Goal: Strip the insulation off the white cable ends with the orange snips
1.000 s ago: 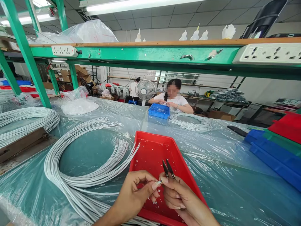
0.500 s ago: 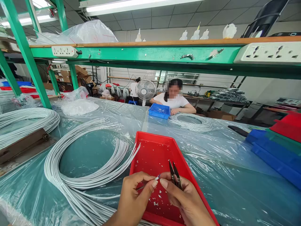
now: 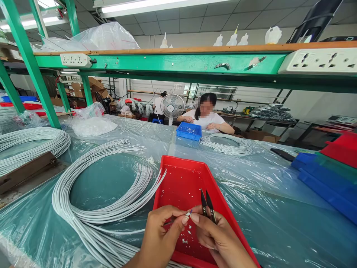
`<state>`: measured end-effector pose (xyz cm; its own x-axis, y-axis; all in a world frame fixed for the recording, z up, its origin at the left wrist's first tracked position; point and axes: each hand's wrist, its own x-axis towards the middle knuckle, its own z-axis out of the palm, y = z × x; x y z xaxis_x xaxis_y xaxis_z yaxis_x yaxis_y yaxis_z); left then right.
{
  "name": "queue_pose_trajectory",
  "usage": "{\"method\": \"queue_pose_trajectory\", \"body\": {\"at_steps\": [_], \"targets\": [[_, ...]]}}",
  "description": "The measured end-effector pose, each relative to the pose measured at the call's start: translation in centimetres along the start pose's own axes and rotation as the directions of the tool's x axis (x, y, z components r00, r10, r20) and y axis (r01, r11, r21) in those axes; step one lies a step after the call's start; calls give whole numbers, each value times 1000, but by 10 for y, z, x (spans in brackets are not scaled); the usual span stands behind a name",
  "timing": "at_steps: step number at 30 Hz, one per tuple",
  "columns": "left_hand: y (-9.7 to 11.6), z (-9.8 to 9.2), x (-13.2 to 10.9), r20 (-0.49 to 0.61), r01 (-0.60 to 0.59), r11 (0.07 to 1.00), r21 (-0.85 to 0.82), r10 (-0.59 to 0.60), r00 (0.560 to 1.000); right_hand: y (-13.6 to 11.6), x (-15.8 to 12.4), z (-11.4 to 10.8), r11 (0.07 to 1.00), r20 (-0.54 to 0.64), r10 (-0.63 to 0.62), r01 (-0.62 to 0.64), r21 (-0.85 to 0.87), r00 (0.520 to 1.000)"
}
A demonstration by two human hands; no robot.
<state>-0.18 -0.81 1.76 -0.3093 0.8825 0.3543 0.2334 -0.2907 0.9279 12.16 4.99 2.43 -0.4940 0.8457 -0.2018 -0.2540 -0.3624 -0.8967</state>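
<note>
My left hand (image 3: 160,238) pinches the stripped end of a thin white cable (image 3: 187,214) between thumb and forefinger, over a red tray (image 3: 181,182). My right hand (image 3: 217,238) is closed round small black snips (image 3: 208,203), blades pointing up, and its forefinger tip touches the cable end. White insulation scraps (image 3: 186,232) lie scattered in the tray. A big coil of white cables (image 3: 83,186) curves across the plastic-covered table to the left of the tray.
Another person sits across the table behind a blue tray (image 3: 189,131) and a cable coil (image 3: 225,145). Stacked blue, green and red trays (image 3: 329,167) lie at the right. A green shelf frame (image 3: 167,63) with power strips hangs overhead. A fan (image 3: 173,107) stands behind.
My right hand with the snips has shifted slightly right and then come back toward the cable end. The person opposite has moved their arms.
</note>
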Motion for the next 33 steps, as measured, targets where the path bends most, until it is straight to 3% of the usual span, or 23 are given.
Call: {"method": "queue_pose_trajectory", "body": {"at_steps": [5, 17, 24, 33], "targets": [[1, 1, 0, 51, 62, 993, -98, -57, 997, 3, 1, 0, 999, 12, 2, -2, 39, 1000], [-2, 0, -1, 155, 132, 981, -142, -110, 982, -8, -1, 2, 969, -27, -129, 121, -217, 991], [-6, -3, 0, 218, 206, 941, -269, -149, 965, -5, 1, 4, 999, 52, 34, -34, -14, 998], [-9, -4, 0, 245, 237, 899, -370, -151, 958, 2, 6, 1, 941, 168, 231, -264, 210, 958]]}}
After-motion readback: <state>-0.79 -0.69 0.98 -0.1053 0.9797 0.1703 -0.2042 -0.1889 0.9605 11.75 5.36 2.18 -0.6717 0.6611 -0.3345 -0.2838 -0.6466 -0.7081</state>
